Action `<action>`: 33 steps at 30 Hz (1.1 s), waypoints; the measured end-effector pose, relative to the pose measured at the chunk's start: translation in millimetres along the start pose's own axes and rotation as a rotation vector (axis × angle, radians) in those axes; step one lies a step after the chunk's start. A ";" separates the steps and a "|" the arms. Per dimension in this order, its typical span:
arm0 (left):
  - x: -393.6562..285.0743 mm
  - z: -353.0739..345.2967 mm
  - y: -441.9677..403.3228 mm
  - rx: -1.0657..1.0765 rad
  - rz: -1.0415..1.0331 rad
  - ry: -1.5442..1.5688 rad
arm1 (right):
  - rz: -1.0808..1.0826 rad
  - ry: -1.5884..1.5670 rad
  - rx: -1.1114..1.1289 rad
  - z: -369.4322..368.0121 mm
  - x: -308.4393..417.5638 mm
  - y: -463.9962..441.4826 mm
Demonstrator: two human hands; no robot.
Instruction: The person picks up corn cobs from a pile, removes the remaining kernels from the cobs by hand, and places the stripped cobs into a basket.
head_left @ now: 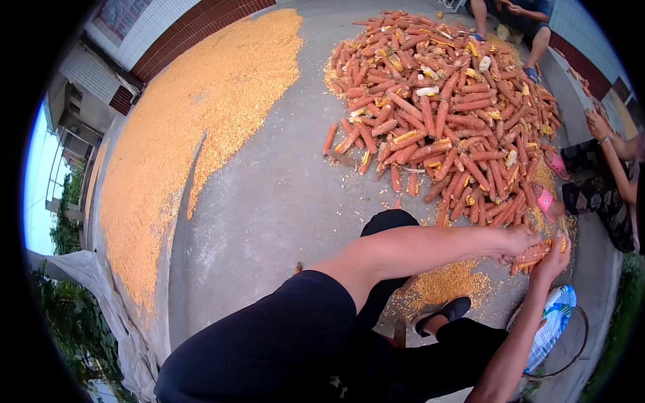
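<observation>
My left hand [516, 243] grips one end of a corn cob [532, 256], which is largely stripped to its reddish core with some yellow kernels on it. The fingers of my right hand [554, 258] are wrapped round the cob's other end, so both hands meet on it. Behind them is a big heap of reddish corn cobs [463, 121], some with patches of kernels left on. Loose yellow kernels [447, 285] lie on the ground below my hands, around my dark shoe [451, 312].
A wide layer of corn kernels [201, 87] covers the left of the concrete floor [269, 195]. Beside my right arm is a blue and white bag [556, 322] within a round rim. Two people sit nearby: one with pink slippers [545, 200], another at the back [517, 13].
</observation>
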State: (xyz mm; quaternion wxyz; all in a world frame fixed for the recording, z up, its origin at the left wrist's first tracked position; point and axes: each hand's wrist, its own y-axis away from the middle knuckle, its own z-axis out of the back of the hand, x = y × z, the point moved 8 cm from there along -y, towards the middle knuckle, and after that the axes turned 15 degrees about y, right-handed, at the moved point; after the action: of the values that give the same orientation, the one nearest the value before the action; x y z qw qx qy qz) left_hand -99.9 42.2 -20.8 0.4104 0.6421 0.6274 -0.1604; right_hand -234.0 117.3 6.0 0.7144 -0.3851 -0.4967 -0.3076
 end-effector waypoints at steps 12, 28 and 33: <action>9.6 -11.8 13.7 0.049 0.154 0.105 | 0.037 -0.155 0.006 -3.2 33.7 20.5; -27.2 -19.1 23.2 0.044 -0.227 -0.193 | -0.210 -0.396 -0.074 17.7 11.4 14.9; -51.6 -31.8 44.2 -0.084 -0.855 -0.846 | -0.343 -0.284 -0.111 11.4 -0.2 21.4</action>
State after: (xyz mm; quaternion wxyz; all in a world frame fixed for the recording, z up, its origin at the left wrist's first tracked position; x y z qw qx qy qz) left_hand -76.7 36.1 50.2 0.5484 0.1964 0.6179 -0.5281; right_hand -221.8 138.0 2.9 0.5523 -0.3728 -0.6328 -0.3943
